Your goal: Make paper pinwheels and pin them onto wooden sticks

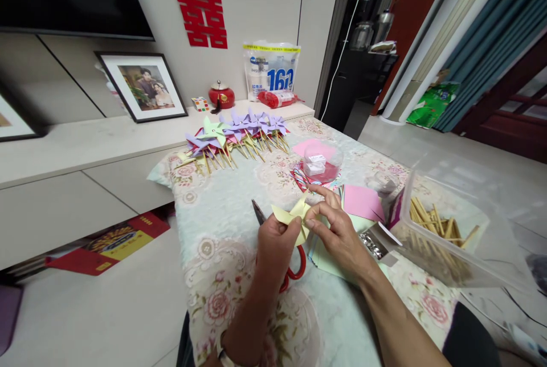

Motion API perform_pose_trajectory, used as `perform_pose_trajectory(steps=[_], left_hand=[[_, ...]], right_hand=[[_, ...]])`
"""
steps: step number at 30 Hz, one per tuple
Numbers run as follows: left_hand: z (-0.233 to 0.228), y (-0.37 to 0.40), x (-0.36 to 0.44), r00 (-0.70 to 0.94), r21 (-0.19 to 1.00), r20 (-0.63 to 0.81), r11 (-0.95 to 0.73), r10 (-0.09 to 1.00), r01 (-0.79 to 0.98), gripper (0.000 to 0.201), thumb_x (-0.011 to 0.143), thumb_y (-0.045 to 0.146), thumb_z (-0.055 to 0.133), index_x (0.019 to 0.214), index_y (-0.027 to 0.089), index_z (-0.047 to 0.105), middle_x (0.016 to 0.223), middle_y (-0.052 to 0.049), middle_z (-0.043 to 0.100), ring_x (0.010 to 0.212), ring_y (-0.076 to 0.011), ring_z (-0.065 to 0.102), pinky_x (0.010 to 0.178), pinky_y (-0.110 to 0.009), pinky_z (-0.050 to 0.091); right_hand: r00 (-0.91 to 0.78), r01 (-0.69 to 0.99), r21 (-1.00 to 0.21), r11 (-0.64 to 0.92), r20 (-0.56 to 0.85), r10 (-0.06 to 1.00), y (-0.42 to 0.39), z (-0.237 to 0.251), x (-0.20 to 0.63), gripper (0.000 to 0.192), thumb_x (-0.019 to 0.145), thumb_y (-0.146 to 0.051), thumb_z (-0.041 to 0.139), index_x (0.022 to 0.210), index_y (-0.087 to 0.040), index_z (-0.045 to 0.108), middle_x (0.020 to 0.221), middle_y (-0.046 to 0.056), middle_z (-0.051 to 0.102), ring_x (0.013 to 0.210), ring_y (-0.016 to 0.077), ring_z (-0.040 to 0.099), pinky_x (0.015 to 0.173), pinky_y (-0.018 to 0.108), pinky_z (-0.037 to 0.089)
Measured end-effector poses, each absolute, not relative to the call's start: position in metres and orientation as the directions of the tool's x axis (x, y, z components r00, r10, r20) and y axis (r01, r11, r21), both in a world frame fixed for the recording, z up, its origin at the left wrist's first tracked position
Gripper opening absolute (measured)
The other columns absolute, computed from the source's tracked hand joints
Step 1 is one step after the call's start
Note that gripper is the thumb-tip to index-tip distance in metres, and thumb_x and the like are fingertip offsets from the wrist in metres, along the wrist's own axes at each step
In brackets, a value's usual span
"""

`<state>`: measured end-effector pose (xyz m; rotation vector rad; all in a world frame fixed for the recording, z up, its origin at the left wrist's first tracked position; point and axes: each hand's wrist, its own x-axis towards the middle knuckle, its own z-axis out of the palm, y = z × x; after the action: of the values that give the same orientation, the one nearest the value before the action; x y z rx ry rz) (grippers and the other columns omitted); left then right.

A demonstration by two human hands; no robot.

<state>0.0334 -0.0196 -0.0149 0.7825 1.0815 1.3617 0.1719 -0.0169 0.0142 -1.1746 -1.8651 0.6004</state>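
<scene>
Between my two hands, above the table, is a pale yellow paper pinwheel (285, 216) with its blades folded. My left hand (277, 239) pinches it near the middle from the left. The fingers of my right hand (333, 224) close on its right side, with the index finger up by one blade tip. Red-handled scissors (299, 267) lie under my left hand, their dark blades pointing away to the left. Beside my right hand are a small white box of shiny metal pins (371, 245) and stacked coloured paper sheets (363, 202).
Finished pinwheels on sticks (239, 130) lie in a pile at the table's far side. A clear plastic tub (482, 259) with wooden sticks (436, 221) stands at the right. A round clear container (331, 164) sits on red paper beyond my hands. Behind is a white cabinet top (77, 145).
</scene>
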Motion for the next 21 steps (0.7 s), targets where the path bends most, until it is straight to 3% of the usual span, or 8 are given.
perform_pose_trajectory(steps=[5,21], left_hand=[[-0.0192,-0.0196,0.0328,-0.108,0.956,-0.109,0.075,0.988,-0.282,0.022,0.069,0.030,0.076,0.083,0.013,0.073,0.070,-0.003,0.073,0.061,-0.0173,0.065,0.058,-0.025,0.050],[-0.0158,-0.0194,0.0318,-0.070,0.956,-0.090,0.066,0.993,-0.286,0.019,0.067,0.028,0.075,0.080,0.014,0.071,0.069,-0.003,0.072,0.059,-0.0165,0.063,0.057,-0.025,0.048]], right_hand=[[-0.220,0.474,-0.766,0.435,0.376,0.900,-0.0154,0.0136,0.1733,0.015,0.092,-0.024,0.058,0.078,-0.023,0.064,0.141,0.008,0.051,0.136,0.0294,0.039,0.110,0.050,0.031],[-0.257,0.420,-0.802,0.424,0.343,0.904,-0.0131,0.0129,0.1786,0.012,0.090,-0.022,0.061,0.078,-0.022,0.064,0.131,0.007,0.055,0.127,0.0267,0.046,0.107,0.044,0.033]])
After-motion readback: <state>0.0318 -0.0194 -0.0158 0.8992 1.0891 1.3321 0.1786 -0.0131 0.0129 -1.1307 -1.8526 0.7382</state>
